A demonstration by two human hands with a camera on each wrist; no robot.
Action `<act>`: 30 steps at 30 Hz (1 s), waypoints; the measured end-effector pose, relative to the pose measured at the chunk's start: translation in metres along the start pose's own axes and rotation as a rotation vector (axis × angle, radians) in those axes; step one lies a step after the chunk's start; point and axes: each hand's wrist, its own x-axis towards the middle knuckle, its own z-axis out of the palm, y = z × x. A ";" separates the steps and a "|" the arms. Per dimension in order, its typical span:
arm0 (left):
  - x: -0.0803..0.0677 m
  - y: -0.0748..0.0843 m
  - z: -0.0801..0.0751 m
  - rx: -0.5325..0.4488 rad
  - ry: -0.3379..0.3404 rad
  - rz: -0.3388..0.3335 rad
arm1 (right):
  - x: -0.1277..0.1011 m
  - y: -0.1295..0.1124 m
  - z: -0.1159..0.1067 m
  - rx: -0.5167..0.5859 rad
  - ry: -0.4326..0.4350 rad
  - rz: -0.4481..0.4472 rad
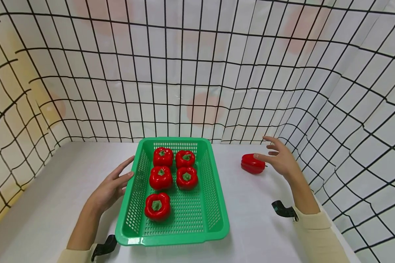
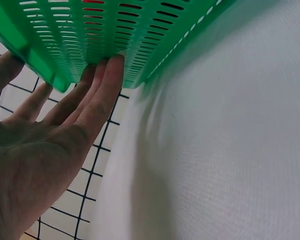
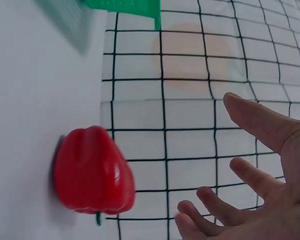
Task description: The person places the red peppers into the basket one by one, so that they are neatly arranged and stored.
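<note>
A green perforated basket (image 1: 200, 233) stands on the white surface with several red bell peppers (image 1: 157, 207) in it, most of them toward its far end. My left hand (image 1: 110, 190) is at the basket's left side, its fingers extended; in the left wrist view the fingertips (image 2: 115, 65) lie against the slotted wall under the rim. To the right of the basket a single red bell pepper (image 1: 251, 164) lies on its side, its green stem (image 3: 98, 218) pointing to the right. My right hand (image 1: 281, 159) hovers over it with fingers spread and holds nothing.
Behind the white tabletop (image 1: 247, 219) and along both sides rises a black wire grid (image 1: 181, 69), with pale sheeting behind it. The right-hand grid comes close to my right forearm. Dark straps with camera mounts (image 1: 284, 210) sit at both wrists.
</note>
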 end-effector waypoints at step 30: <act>0.001 -0.001 0.001 -0.008 0.010 0.003 | 0.029 0.081 0.028 0.318 -0.038 0.235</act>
